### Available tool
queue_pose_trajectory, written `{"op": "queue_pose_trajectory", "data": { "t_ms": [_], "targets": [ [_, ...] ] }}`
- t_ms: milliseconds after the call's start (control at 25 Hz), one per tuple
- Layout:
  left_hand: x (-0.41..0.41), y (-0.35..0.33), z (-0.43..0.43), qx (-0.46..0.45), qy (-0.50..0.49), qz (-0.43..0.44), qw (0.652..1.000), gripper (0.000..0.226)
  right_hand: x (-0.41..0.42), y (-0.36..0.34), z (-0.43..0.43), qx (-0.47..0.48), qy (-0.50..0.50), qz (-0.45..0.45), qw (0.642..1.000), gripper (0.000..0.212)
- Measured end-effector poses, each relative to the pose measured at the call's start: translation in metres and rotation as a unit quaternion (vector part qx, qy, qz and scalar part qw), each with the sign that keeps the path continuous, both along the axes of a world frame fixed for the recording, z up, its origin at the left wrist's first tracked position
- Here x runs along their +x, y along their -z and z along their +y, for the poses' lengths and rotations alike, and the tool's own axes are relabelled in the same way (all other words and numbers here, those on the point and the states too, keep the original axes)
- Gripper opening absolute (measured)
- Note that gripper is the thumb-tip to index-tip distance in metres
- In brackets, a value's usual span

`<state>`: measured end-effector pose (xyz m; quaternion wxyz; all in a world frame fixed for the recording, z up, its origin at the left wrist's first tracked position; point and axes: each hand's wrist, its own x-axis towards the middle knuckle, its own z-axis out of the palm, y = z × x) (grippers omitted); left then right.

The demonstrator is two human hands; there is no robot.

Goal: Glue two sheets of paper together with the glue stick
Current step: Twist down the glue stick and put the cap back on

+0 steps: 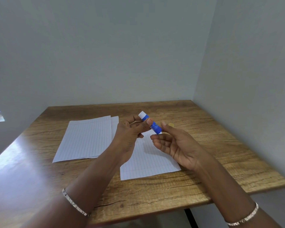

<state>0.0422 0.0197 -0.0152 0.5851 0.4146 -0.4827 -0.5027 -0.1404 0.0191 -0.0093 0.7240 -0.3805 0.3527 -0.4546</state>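
Pale grey walls meet in a corner behind a wood-grain table (204, 186) that fills the lower half of the frame. We see two spots of lined paper on it: a left stack of sheets (85, 140) at centre-left, with a second sheet's edge peeking out along its right and bottom sides, and a single right sheet (148, 165) at centre, partly under the hands. The two lie just beside each other; we cannot tell if they touch.

Glue stick (150, 123) is held in the air above the right sheet, tilted, white end toward upper left, blue body toward lower right. Left hand (128, 137) is curled around it, thumb pressed on the blue body, fingers wrapped behind near the white end. Right hand (174, 143) is palm-up and half open, fingers loosely curved; thumb and forefinger tips sit at the lower blue end, but we cannot tell whether they actually grip it.

Small yellowish round item (171, 124) lies on the table just behind the right thumb. Each wrist wears a silver bracelet (76, 203).
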Motion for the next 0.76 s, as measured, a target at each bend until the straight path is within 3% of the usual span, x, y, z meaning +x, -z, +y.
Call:
{"op": "queue_pose_trajectory", "data": {
  "t_ms": [160,240,360,480,760],
  "targets": [
    [0.0001,-0.0022,0.002,-0.016,0.012,-0.005,1.0,0.048,-0.0019,0.0015,-0.0003,-0.054,0.003,-0.033,0.998,0.014],
    [-0.0008,-0.0026,0.0025,-0.018,0.013,-0.008,1.0,0.048,-0.0036,0.0017,-0.0005,-0.071,0.006,-0.028,0.997,0.02],
    [-0.0013,-0.003,0.0027,-0.013,0.007,0.0,1.0,0.045,-0.0026,0.0014,-0.0002,-0.024,-0.018,-0.042,0.999,0.022],
    [-0.0017,-0.0056,0.0042,-0.028,0.01,-0.009,1.0,0.043,-0.0022,0.0014,-0.001,0.028,-0.019,-0.03,0.999,0.042],
    [-0.0061,-0.0071,0.0089,-0.09,0.014,-0.034,0.995,0.036,-0.0076,0.0021,-0.0025,0.036,-0.048,-0.114,0.992,0.023]
  ]
}}
